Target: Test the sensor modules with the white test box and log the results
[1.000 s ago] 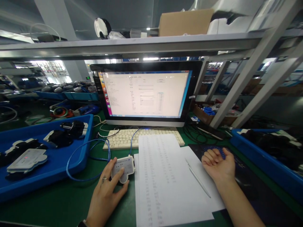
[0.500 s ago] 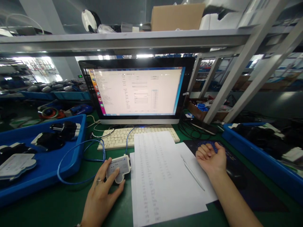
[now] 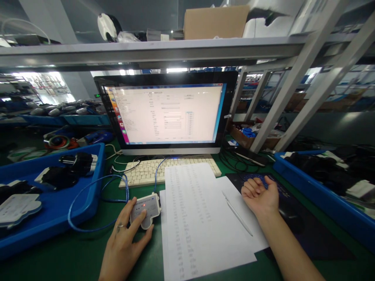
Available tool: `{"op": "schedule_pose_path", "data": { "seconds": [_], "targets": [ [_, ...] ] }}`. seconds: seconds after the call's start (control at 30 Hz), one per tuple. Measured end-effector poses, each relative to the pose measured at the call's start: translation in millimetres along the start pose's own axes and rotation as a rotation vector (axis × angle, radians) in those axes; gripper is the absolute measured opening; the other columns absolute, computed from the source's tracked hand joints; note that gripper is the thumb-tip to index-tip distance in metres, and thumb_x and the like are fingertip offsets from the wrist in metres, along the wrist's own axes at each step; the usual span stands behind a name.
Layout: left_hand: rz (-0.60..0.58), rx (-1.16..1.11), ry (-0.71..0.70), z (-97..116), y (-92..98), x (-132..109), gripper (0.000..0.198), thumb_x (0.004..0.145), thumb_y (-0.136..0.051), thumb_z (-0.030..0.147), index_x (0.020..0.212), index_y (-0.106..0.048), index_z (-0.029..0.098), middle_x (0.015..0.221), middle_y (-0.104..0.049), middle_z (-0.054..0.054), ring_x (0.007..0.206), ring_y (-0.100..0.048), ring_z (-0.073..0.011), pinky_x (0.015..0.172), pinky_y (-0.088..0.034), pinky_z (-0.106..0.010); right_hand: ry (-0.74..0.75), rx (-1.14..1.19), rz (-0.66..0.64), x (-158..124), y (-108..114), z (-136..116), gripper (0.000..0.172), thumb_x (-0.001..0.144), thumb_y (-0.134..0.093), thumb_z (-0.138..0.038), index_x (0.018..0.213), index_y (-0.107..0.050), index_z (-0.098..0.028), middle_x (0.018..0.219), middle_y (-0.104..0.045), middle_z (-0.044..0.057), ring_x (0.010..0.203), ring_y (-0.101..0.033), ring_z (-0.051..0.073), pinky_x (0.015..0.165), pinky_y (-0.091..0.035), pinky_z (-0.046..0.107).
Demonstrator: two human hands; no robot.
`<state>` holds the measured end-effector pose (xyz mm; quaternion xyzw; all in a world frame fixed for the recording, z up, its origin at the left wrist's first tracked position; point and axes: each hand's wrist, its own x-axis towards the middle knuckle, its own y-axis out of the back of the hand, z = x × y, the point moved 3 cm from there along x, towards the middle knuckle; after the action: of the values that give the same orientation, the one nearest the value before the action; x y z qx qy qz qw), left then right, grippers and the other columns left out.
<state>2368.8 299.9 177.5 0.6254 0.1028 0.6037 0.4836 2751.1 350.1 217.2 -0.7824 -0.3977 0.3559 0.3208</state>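
Note:
My left hand [image 3: 124, 234] grips a small white electronic module [image 3: 145, 210] on the green tabletop, fingertips on its face and edges. A red light glows on the module's grey label. From its top side a blue cable [image 3: 70, 208] runs up over the keyboard [image 3: 143, 170] and loops to the left. My right hand [image 3: 261, 196] rests palm up at the edge of the mouse mat, fingers curled in and thumb apart, with nothing visible in it. Printed sheets [image 3: 202, 230] lie between the hands, and a slim silvery pen [image 3: 238, 216] lies across them.
A monitor [image 3: 170, 113] stands behind the keyboard, showing a form-like window. Blue bins [image 3: 99, 171] with black and white parts flank the workspace. A black mouse [image 3: 287, 212] sits on the dark mat [image 3: 322, 238]. Overhead, a shelf [image 3: 152, 48] carries a cardboard box [image 3: 216, 23].
A red light now shows on the module, where none was lit before. Both hands keep nearly the same pose; the whole view has shifted slightly.

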Motion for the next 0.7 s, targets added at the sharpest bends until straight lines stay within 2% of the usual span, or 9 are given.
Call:
{"op": "schedule_pose_path", "data": {
  "seconds": [0.3,0.7],
  "targets": [
    [0.019,-0.006,0.002,2.2,0.5,2.3,0.033,0.081,-0.059,0.031,0.112,-0.054,0.021,0.139,-0.041,-0.014,0.12,-0.049,-0.0322,0.09,-0.052,-0.05,0.008,-0.016,-0.024,2.2,2.0,-0.1,0.028,0.083,-0.038,-0.03,0.058,-0.031,-0.021,0.041,-0.023,-0.009,0.03,-0.024,0.006,0.029,-0.018,0.021],
    [0.02,-0.031,0.009,3.9,2.8,2.2,0.033,0.08,-0.061,0.028,0.112,-0.054,0.02,0.139,-0.04,-0.014,0.122,-0.047,-0.0324,0.091,-0.052,-0.051,-0.001,-0.002,0.016,-0.8,0.1,0.7,0.033,0.087,-0.033,-0.03,0.056,-0.032,-0.021,0.04,-0.024,-0.008,0.03,-0.022,0.007,0.028,-0.017,0.021]
  ]
}}
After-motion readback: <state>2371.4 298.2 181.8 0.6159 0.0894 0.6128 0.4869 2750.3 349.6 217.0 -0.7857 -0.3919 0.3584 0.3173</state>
